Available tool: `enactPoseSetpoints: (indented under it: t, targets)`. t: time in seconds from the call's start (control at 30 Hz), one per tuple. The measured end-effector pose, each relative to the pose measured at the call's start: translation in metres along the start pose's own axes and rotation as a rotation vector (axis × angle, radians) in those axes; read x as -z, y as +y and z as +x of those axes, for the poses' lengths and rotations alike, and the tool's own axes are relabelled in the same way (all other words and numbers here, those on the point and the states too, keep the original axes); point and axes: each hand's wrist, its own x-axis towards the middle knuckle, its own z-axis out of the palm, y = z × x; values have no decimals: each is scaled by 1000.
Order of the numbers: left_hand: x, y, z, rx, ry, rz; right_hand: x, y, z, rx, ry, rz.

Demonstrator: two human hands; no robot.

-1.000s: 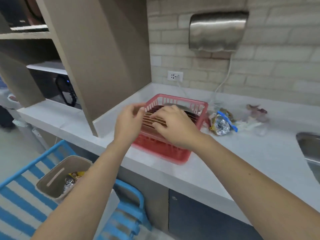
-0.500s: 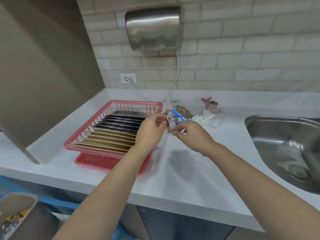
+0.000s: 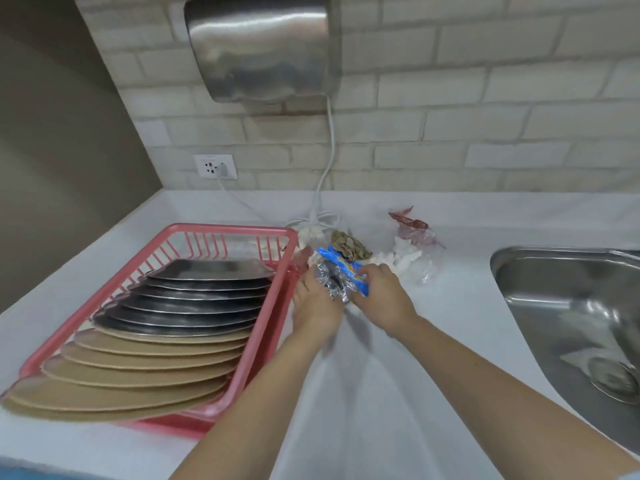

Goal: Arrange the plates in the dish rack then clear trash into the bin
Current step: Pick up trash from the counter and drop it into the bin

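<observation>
A red plastic dish rack (image 3: 277,289) stands on the white counter at the left. Several steel plates (image 3: 194,303) stand in its far half and several tan plates (image 3: 138,372) in its near half. Just right of the rack, my left hand (image 3: 315,303) and my right hand (image 3: 384,296) both grip a crumpled silver and blue foil wrapper (image 3: 337,277). Behind it lie a brown crumpled wrapper (image 3: 349,245), white tissue with clear plastic (image 3: 410,258) and a red wrapper (image 3: 408,220). The bin is out of view.
A steel sink (image 3: 575,317) is sunk into the counter at the right. A steel hand dryer (image 3: 259,46) hangs on the brick wall, its white cord (image 3: 325,174) coiled on the counter behind the trash. A wall socket (image 3: 214,167) sits left of the cord.
My view swung right, away from the shelf and bin. Both hands left the plates in the rack, moved right to the trash pile and closed on the foil wrapper.
</observation>
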Motion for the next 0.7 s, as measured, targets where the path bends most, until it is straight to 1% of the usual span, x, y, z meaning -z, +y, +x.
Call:
enactPoseSetpoints:
  t: [0.1,0.23,0.3,0.37,0.57,0.7]
  targets:
    - [-13,-14,22,26,41,-40,-13,7,7,-36,25,6]
    - [-22,-27,38,69,22,-72,-21,20,14,-33,62,38]
    - [-25,-35,44,46,8,-97,-21,21,14,-31,106,104]
    - [-26,-40,44,27,16,-180,-21,19,11,-16,127,156]
    - [-10,-23,19,-30,125,-288,-6,19,7,71,177,385]
    - [3,-2,3,-29,187,-349,15,21,6,29,193,541]
